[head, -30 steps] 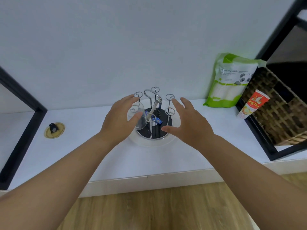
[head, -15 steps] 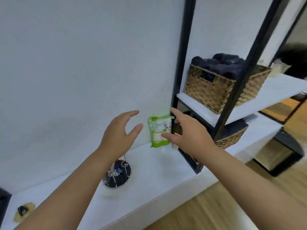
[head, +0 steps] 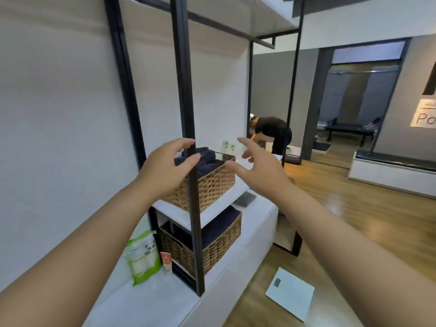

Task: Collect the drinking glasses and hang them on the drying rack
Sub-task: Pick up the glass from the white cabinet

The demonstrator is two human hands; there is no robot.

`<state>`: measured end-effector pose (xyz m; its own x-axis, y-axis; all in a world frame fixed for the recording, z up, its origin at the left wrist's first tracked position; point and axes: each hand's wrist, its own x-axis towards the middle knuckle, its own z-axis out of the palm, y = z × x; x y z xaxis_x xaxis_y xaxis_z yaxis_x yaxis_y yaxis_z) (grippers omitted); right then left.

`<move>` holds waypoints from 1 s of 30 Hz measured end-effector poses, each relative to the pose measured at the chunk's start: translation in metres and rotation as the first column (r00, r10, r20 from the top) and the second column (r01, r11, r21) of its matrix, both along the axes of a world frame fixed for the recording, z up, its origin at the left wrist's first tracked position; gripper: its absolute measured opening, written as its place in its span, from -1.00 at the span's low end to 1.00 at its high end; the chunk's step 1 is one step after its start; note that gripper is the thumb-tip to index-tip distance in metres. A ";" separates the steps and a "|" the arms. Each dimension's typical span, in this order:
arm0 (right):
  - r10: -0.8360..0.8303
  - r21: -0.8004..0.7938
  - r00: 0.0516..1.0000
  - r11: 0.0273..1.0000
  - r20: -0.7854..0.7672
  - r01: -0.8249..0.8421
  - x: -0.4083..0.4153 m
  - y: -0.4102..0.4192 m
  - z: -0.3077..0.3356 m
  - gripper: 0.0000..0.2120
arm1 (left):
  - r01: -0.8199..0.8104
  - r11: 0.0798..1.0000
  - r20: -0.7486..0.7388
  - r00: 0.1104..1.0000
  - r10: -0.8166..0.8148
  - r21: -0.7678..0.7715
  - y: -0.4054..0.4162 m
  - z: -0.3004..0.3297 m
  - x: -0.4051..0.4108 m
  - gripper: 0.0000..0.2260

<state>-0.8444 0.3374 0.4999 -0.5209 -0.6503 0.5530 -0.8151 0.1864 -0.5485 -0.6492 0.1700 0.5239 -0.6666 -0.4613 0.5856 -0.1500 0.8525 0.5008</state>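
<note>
Head view: left hand and right hand both raised, fingers spread loosely, nothing held. They hover before the black shelf frame and upper wicker basket of dark towels. No glasses or drying rack in sight; I cannot tell where they are.

A wicker basket is sitting on the middle shelf, with a second basket sitting directly below it. Left of that lower basket, a pouch and a tube are standing on the counter. Right of the counter, a flat scale is lying on the floor, and a person is bending over well behind the shelving.
</note>
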 end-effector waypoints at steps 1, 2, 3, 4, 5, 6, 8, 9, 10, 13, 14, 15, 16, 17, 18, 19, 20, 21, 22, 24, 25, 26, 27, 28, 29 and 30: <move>-0.015 -0.001 1.000 1.000 -0.002 0.015 -0.014 0.013 0.006 -0.28 | 0.020 1.000 -0.002 1.000 -0.020 0.005 0.010 0.006 -0.019 -0.58; -0.028 -0.006 1.000 1.000 0.002 0.028 -0.030 0.025 0.012 -0.29 | 0.041 0.999 -0.003 0.999 -0.041 0.014 0.019 0.010 -0.037 -0.58; -0.038 -0.016 0.999 0.999 0.015 0.038 -0.045 0.037 0.017 -0.30 | 0.059 0.998 -0.001 0.998 -0.059 0.023 0.028 0.013 -0.055 -0.57; -0.048 -0.028 0.998 0.998 0.028 0.048 -0.060 0.049 0.021 -0.29 | 0.075 0.997 0.002 0.997 -0.075 0.032 0.036 0.015 -0.073 -0.56; -0.061 -0.036 0.997 0.997 0.037 0.063 -0.076 0.060 0.025 -0.28 | 0.085 0.996 0.006 0.996 -0.086 0.038 0.044 0.015 -0.091 -0.56; -0.075 -0.042 0.996 0.996 0.041 0.077 -0.092 0.070 0.027 -0.27 | 0.091 0.995 0.009 0.996 -0.092 0.042 0.051 0.016 -0.109 -0.55; -0.095 -0.058 0.995 0.994 0.037 0.097 -0.123 0.090 0.029 -0.26 | 0.094 0.994 0.009 0.995 -0.094 0.054 0.063 0.014 -0.143 -0.55; -0.106 -0.071 0.994 0.992 0.030 0.108 -0.138 0.099 0.029 -0.28 | 0.095 0.993 0.011 0.995 -0.096 0.063 0.069 0.013 -0.161 -0.56; -0.118 -0.078 0.993 0.990 0.024 0.119 -0.152 0.106 0.028 -0.31 | 0.099 0.993 0.016 0.995 -0.101 0.069 0.075 0.011 -0.179 -0.56; -0.140 -0.038 0.989 0.989 0.040 0.141 -0.192 0.122 0.018 -0.34 | 0.112 0.991 0.025 0.993 -0.114 0.079 0.092 0.003 -0.230 -0.57; -0.140 -0.026 0.989 0.990 0.049 0.141 -0.205 0.125 0.013 -0.35 | 0.113 0.990 0.023 0.993 -0.116 0.083 0.097 0.000 -0.247 -0.57; -0.139 -0.017 0.988 0.990 0.061 0.140 -0.218 0.126 0.009 -0.36 | 0.117 0.989 0.020 0.993 -0.119 0.090 0.101 -0.003 -0.264 -0.58; -0.139 -0.015 0.987 0.990 0.075 0.140 -0.231 0.127 0.005 -0.38 | 0.124 0.988 0.019 0.992 -0.126 0.097 0.104 -0.006 -0.280 -0.59; -0.141 -0.014 0.986 0.990 0.090 0.143 -0.245 0.127 0.000 -0.40 | 0.133 0.985 0.024 0.990 -0.136 0.106 0.106 -0.010 -0.297 -0.61; -0.148 -0.011 0.984 0.989 0.104 0.150 -0.258 0.125 -0.004 -0.40 | 0.142 0.983 0.032 0.989 -0.147 0.115 0.107 -0.015 -0.313 -0.61; -0.153 -0.008 0.981 0.988 0.117 0.155 -0.271 0.123 -0.010 -0.40 | 0.152 0.981 0.037 0.987 -0.157 0.120 0.106 -0.021 -0.329 -0.62; -0.155 -0.005 0.979 0.988 0.133 0.157 -0.284 0.120 -0.015 -0.40 | 0.160 0.980 0.042 0.985 -0.166 0.120 0.104 -0.027 -0.346 -0.62; -0.156 -0.001 0.976 0.987 0.152 0.158 -0.298 0.116 -0.020 -0.41 | 0.165 0.979 0.052 0.984 -0.172 0.120 0.100 -0.034 -0.362 -0.62; -0.158 0.002 0.972 0.987 0.172 0.160 -0.312 0.112 -0.026 -0.43 | 0.167 0.978 0.063 0.982 -0.176 0.122 0.095 -0.041 -0.380 -0.62; -0.154 0.015 0.968 0.988 0.200 0.154 -0.342 0.101 -0.035 -0.45 | 0.169 0.975 0.065 0.982 -0.179 0.143 0.082 -0.054 -0.415 -0.62; -0.154 0.025 0.966 0.988 0.208 0.152 -0.358 0.094 -0.039 -0.46 | 0.171 0.973 0.056 0.982 -0.182 0.157 0.074 -0.060 -0.435 -0.62; -0.158 0.038 0.964 0.987 0.213 0.153 -0.374 0.087 -0.041 -0.45 | 0.177 0.970 0.047 0.981 -0.187 0.170 0.065 -0.065 -0.455 -0.62; -0.165 0.051 0.961 0.986 0.221 0.157 -0.391 0.080 -0.043 -0.45 | 0.183 0.966 0.041 0.980 -0.194 0.180 0.055 -0.069 -0.477 -0.62; -0.175 0.061 0.957 0.984 0.233 0.165 -0.409 0.072 -0.044 -0.45 | 0.189 0.964 0.038 0.979 -0.200 0.189 0.045 -0.073 -0.499 -0.62; -0.184 0.069 0.952 0.983 0.245 0.172 -0.428 0.063 -0.044 -0.45 | 0.195 0.961 0.038 0.978 -0.206 0.194 0.033 -0.076 -0.522 -0.62; -0.190 0.079 0.948 0.981 0.253 0.176 -0.446 0.054 -0.044 -0.45 | 0.198 0.960 0.040 0.977 -0.210 0.199 0.021 -0.080 -0.544 -0.62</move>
